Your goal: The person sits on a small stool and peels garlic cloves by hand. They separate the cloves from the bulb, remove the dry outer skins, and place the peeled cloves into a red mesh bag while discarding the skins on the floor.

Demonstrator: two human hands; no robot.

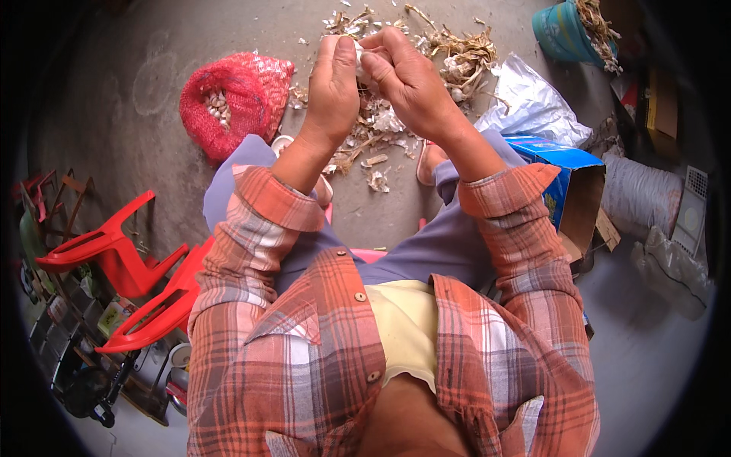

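Observation:
My left hand [337, 85] and my right hand [402, 77] meet at the top middle, both closed on a whitish garlic bulb [359, 56] that shows only in part between the thumbs and fingers. Below and behind them, dry garlic skins [385, 120] and stalk pieces lie scattered on the concrete floor. Dried garlic stalks [471, 54] with bulbs lie in a heap just right of my right hand. To the left of my left hand, a red mesh bag [251, 80] stands with its mouth open, and separate garlic cloves [218, 108] show inside.
A crumpled white plastic sheet [528, 103] and an open blue cardboard box [557, 157] are by my right knee. At the top right, a teal bucket [562, 31] holds dry stalks. Red plastic chairs [114, 251] stand at the left. A wound roll [642, 185] lies at the right.

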